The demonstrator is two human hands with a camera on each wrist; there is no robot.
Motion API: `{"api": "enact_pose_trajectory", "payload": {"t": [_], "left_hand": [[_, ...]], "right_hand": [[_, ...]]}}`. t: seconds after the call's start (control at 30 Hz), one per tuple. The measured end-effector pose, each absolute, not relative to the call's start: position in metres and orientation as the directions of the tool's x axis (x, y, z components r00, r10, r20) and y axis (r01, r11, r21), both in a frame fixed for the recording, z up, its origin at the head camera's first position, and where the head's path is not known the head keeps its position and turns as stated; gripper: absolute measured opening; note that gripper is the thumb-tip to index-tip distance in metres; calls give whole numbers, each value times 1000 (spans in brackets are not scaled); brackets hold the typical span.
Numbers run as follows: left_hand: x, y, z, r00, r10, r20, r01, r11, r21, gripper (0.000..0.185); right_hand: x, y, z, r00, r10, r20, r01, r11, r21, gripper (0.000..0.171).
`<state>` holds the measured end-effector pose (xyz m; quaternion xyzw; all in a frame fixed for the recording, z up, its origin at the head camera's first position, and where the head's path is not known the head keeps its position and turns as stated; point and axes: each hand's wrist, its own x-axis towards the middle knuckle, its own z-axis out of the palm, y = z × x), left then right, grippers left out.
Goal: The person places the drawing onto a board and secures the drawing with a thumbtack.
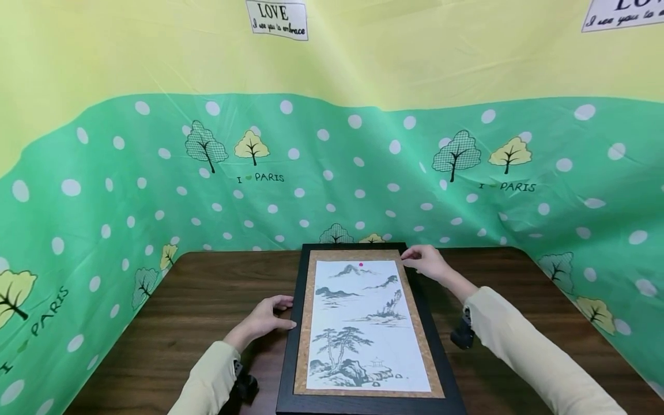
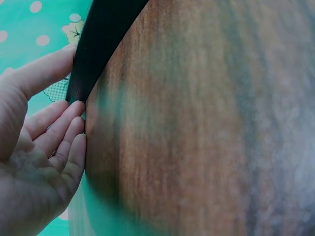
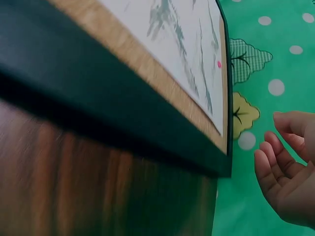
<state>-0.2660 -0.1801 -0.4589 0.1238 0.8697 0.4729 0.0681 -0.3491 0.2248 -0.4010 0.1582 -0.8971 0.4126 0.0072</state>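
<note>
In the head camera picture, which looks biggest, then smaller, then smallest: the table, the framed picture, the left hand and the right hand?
1. The table, biggest.
2. The framed picture.
3. The left hand and the right hand look about the same size, so they tie; the right one lies farther from the camera, which makes ranking them unsure.

Two arms in pale yellow sleeves, coming up from the bottom of the head view. Left arm low and left of the middle, bent a little at the wrist. Left hand (image 1: 264, 320) flat, palm down, fingers (image 2: 59, 135) straight and close together, thumb spread out toward the top. Holding nothing. Right arm coming from the lower right corner, reaching further up the frame. Right hand (image 1: 427, 262) just right of the middle, palm down, fingers (image 3: 273, 164) a little bent and loose, tips pointing left. Gripping nothing. A small dark strap on each wrist.
</note>
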Motion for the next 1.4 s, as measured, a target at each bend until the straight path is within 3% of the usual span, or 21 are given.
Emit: {"api": "enact_pose_trajectory", "payload": {"t": [0.57,1.03,1.27,1.4], "left_hand": [[-264,-185,-457,-962,273,2,152,529,835,57],[-260,-183,-456,-966,256,-23,131,569,812,55],[-257,-181,-448,-952,306,23,211,598,773,52],[-259,-182,-438,-931,361,59,300,663,686,44]], "right_hand": [[-305,289,-408,-967,-200,156,-251,664,-704,23],[-272,314,-427,-979,-170,117,-201,654,-729,25],[-268,314,-438,-977,-169,133,-214,685,-696,18],[-268,307,-440,-961,-212,178,-277,723,-633,22]]}}
